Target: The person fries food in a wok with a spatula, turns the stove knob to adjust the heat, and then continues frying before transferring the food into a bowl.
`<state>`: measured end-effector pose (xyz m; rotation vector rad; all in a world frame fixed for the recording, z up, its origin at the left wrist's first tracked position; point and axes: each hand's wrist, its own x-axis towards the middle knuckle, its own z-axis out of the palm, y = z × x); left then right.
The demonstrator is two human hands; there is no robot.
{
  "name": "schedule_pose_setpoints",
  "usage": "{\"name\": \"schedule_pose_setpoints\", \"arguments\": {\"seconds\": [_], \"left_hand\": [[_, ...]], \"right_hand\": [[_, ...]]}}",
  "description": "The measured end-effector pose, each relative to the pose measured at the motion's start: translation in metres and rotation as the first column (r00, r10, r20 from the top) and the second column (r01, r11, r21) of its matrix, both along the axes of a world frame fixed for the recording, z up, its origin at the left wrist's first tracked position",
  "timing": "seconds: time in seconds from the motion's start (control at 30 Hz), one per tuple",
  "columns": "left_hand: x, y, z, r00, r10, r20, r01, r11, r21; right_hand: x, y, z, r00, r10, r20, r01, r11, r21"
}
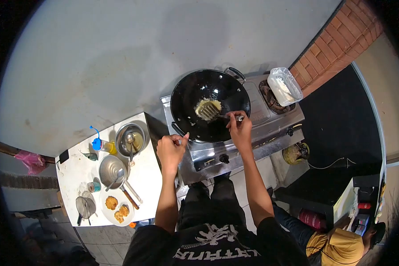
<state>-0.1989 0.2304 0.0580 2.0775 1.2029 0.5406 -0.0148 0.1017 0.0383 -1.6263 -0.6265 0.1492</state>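
The left hand (172, 150) is closed on the handle of the black wok (188, 95) on the stove (264, 113). The right hand (240, 129) is clamped on a slotted spatula (213, 111) laid over one pale patty (202, 105) in the wok. Three browned patties (112, 203) sit on a plate (103, 213) on the worktop (75, 170), so frying seems well along, with this piece still to brown. The shirt's white lettering cannot be read reliably

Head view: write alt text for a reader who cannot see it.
From above, a person's right hand holds a slotted spatula on pale food in a black wok on a stove; the left hand holds the wok's handle.
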Motion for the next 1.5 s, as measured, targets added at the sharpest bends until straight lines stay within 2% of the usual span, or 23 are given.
{"name": "schedule_pose_setpoints", "arguments": {"seconds": [0.07, 0.13, 0.3, 0.4, 0.47, 0.53, 0.83, 0.93, 0.97, 1.07, 1.1, 1.2, 1.23, 1.33, 1.4, 1.5], "left_hand": [[0.0, -0.001, 0.002, 1.0, 0.005, -0.01, -0.005, 1.0, -0.014], [-0.001, -0.001, 0.002, 1.0, 0.007, -0.018, -0.007, 1.0, -0.029], [0.001, -0.004, 0.003, 1.0, 0.02, -0.005, -0.02, 1.0, -0.018], [0.002, -0.004, 0.001, 0.999, 0.034, 0.001, -0.034, 0.999, -0.008], [0.002, -0.003, -0.002, 0.999, 0.037, 0.006, -0.037, 0.999, 0.005], [0.0, -0.002, -0.002, 0.999, 0.034, 0.015, -0.034, 0.999, 0.014], [0.001, -0.005, 0.0, 0.998, 0.038, 0.04, -0.04, 0.998, 0.038], [0.001, -0.004, -0.001, 0.998, 0.04, 0.05, -0.041, 0.998, 0.037], [0.0, -0.004, 0.0, 0.998, 0.035, 0.046, -0.037, 0.999, 0.04], [0.001, -0.004, 0.002, 0.998, 0.044, 0.054, -0.046, 0.998, 0.032], [0.001, -0.005, 0.002, 0.997, 0.045, 0.055, -0.046, 0.999, 0.017], [0.002, -0.004, -0.004, 0.996, 0.052, 0.076, -0.056, 0.997, 0.056], [0.002, -0.004, -0.005, 0.995, 0.054, 0.079, -0.058, 0.997, 0.059], [0.002, -0.004, -0.003, 0.998, 0.044, 0.052, -0.047, 0.997, 0.056], [0.001, -0.005, -0.002, 0.998, 0.054, 0.027, -0.054, 0.998, 0.02], [0.001, -0.006, -0.003, 0.998, 0.046, 0.037, -0.047, 0.999, 0.005]], "right_hand": [[-0.001, 0.001, 0.004, 0.999, 0.034, -0.013, -0.033, 0.999, 0.01], [-0.003, -0.005, 0.009, 0.999, -0.033, -0.018, 0.031, 0.998, -0.062], [-0.008, -0.008, 0.004, 0.996, -0.036, -0.08, 0.04, 0.998, 0.043], [-0.008, -0.005, 0.017, 1.0, -0.008, -0.02, 0.008, 0.999, 0.035], [-0.007, -0.007, 0.03, 0.999, 0.02, 0.034, -0.019, 0.999, -0.029], [-0.006, -0.009, 0.038, 0.997, 0.009, 0.074, -0.007, 1.0, -0.023], [-0.008, 0.002, 0.02, 0.993, -0.115, 0.021, 0.115, 0.993, 0.002], [-0.002, 0.012, 0.005, 0.994, -0.067, 0.086, 0.068, 0.998, -0.008], [0.0, 0.009, 0.002, 0.998, -0.049, 0.047, 0.054, 0.994, -0.096], [0.004, 0.001, 0.002, 0.998, -0.043, 0.047, 0.046, 0.997, -0.068], [0.008, -0.002, 0.003, 0.998, -0.047, 0.033, 0.051, 0.992, -0.119], [0.015, 0.0, 0.005, 0.997, -0.046, 0.067, 0.054, 0.991, -0.122], [0.013, 0.006, 0.003, 0.997, -0.032, 0.065, 0.033, 0.999, -0.004], [0.014, 0.009, -0.001, 0.998, 0.056, 0.02, -0.055, 0.996, -0.064], [0.01, 0.002, 0.001, 0.998, 0.055, 0.035, -0.053, 0.997, -0.058], [0.011, -0.006, 0.006, 0.999, 0.005, -0.051, -0.006, 1.0, -0.024]]}}
